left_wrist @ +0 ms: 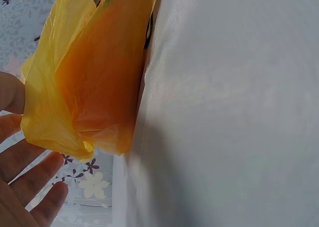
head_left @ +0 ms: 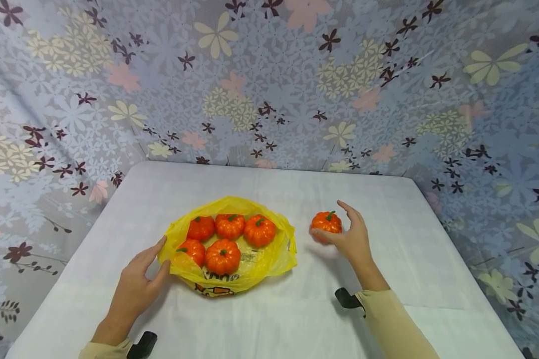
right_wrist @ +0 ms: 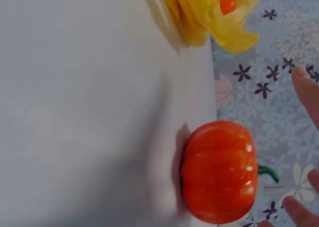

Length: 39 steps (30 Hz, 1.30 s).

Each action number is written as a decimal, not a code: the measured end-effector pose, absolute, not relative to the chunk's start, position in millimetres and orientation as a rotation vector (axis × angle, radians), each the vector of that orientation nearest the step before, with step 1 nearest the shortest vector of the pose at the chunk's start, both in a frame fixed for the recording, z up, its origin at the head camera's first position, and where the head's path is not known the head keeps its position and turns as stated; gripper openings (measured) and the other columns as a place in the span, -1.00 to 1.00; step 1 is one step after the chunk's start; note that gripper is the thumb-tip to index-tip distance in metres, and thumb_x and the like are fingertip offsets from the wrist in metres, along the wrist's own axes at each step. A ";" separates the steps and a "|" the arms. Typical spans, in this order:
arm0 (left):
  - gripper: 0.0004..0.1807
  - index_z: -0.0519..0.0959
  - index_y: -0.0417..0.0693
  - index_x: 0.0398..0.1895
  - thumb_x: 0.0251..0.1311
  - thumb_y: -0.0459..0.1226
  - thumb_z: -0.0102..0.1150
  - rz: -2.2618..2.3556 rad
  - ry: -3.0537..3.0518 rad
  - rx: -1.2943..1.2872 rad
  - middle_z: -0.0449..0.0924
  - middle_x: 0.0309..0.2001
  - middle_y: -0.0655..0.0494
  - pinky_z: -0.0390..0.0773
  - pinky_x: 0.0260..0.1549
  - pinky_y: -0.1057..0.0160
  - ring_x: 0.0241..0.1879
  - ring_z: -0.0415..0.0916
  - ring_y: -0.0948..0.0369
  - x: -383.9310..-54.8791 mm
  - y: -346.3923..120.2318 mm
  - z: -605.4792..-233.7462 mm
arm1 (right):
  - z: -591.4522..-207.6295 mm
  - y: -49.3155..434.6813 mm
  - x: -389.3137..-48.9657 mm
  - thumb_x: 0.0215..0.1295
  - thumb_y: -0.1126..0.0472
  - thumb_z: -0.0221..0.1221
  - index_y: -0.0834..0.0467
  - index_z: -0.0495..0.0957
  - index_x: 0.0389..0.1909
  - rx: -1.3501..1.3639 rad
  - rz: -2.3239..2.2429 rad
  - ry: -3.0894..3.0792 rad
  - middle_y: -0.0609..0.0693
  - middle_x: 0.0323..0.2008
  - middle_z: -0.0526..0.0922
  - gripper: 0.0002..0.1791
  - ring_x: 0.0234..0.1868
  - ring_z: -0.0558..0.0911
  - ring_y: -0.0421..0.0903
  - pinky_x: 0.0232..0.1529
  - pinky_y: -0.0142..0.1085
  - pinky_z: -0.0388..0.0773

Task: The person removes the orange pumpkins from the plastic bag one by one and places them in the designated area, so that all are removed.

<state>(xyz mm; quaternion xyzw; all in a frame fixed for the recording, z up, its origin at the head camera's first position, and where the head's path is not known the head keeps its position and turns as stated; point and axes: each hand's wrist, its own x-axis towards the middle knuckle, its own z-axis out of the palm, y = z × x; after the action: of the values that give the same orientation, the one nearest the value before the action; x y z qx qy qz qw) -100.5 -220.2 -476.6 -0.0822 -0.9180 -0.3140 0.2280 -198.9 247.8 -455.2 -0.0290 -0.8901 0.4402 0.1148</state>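
Note:
A yellow plastic bag (head_left: 276, 262) lies on the table with its mouth spread wide, several small orange pumpkins (head_left: 223, 257) with green stems inside it. At the bag's left edge is my left hand (head_left: 136, 279), its fingers loosely extended; in the left wrist view the bag's side (left_wrist: 102, 82) hangs over part of the fingers (left_wrist: 37, 174). My right hand (head_left: 352, 242) is around a single pumpkin (head_left: 324, 222) to the right of the bag, thumb and fingers spread apart. The right wrist view shows the fingers (right_wrist: 306, 90) apart from that pumpkin (right_wrist: 219, 172).
A white cloth covers the table (head_left: 269, 324). Behind and beside it hangs a flower-patterned fabric (head_left: 287, 99). Dark wrist devices (head_left: 348, 298) sit at both beige sleeves (head_left: 393, 321).

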 end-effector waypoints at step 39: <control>-0.38 0.48 -0.12 0.38 0.20 -0.36 0.32 -0.879 -2.486 -0.246 0.61 0.14 -0.22 0.50 0.05 -0.25 0.12 0.54 -0.16 -101.5 -216.7 -475.9 | -425.4 163.9 -178.8 -0.17 0.00 0.64 -0.07 0.47 0.34 0.323 1.559 -2.510 -0.10 0.32 0.47 -0.06 0.29 0.46 -0.02 0.33 0.22 0.31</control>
<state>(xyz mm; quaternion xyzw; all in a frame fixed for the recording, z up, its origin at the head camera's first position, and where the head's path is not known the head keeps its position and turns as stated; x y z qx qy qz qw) -101.5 -216.7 -475.9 -0.0899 -0.9103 -0.3219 0.2443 -178.8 163.9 -425.4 0.1084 -0.8414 0.5227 0.0843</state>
